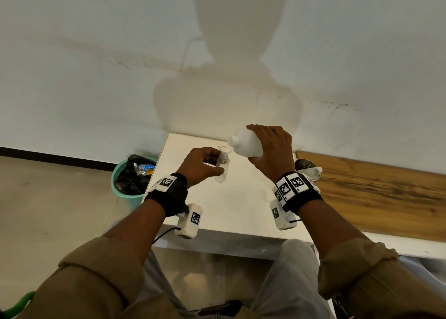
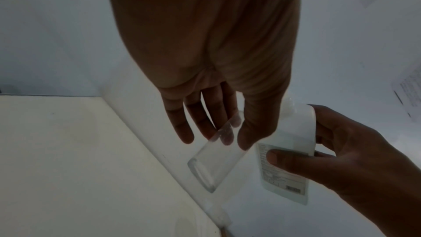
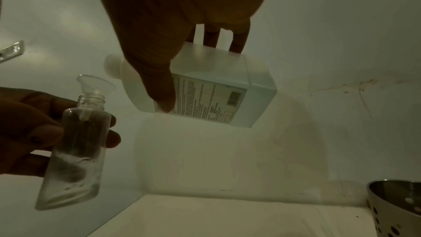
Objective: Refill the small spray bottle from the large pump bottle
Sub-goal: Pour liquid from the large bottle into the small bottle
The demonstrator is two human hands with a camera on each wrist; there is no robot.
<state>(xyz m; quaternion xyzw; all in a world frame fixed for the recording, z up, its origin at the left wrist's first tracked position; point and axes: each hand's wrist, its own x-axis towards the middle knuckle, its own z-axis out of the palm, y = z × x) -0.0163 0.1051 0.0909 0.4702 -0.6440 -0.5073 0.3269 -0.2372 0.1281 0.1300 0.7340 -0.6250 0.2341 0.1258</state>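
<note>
My left hand (image 1: 205,165) pinches a small clear bottle (image 1: 221,171) above the white table (image 1: 241,210). The small clear bottle (image 3: 75,152) is uncapped, with a clear funnel (image 3: 95,84) in its neck and a little liquid at the bottom. My right hand (image 1: 270,149) grips the large white bottle (image 1: 246,141), tipped on its side with its open neck (image 1: 232,140) pointing left, just above and right of the funnel (image 1: 224,151). The large bottle (image 3: 205,86) shows its label and barcode. In the left wrist view my left fingers (image 2: 205,123) hold the small bottle (image 2: 216,158) beside the large bottle (image 2: 287,161).
A perforated steel cup (image 1: 307,167) stands at the table's right edge by a wooden board (image 1: 374,193); the steel cup (image 3: 396,206) shows low right in the right wrist view. A green bin (image 1: 130,176) with a black bag sits on the floor to the left. A wall rises behind the table.
</note>
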